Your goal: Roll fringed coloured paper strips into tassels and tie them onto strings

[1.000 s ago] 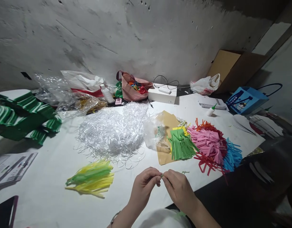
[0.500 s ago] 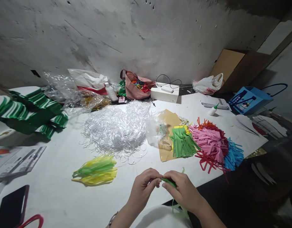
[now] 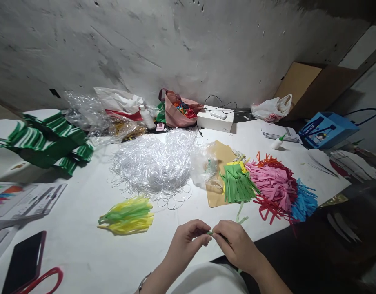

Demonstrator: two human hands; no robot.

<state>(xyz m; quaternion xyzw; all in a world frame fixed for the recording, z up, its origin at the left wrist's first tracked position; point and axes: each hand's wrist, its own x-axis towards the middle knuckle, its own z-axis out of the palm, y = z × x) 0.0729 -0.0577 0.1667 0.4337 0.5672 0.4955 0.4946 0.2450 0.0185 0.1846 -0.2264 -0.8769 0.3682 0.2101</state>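
At the table's near edge, my left hand and my right hand meet fingertip to fingertip. Both pinch a green paper tassel; most of it is hidden in my right hand. Pale green strips stick out past the right hand's knuckles. To the left lie yellow and green tassels, flat on the white table. Beyond my right hand is a stack of green fringed paper on brown paper. Pink fringed paper, with red and blue fringes, lies beside it.
A heap of clear string covers the middle of the table. A phone and red cord lie at left front, near green-and-white folded bunting. Along the back stand a pink bag, a white box and a glue bottle.
Both hands stay together while the right turns, hiding more of the green tassel. Its loose strips now show beyond the right knuckles. The view has shifted slightly left.
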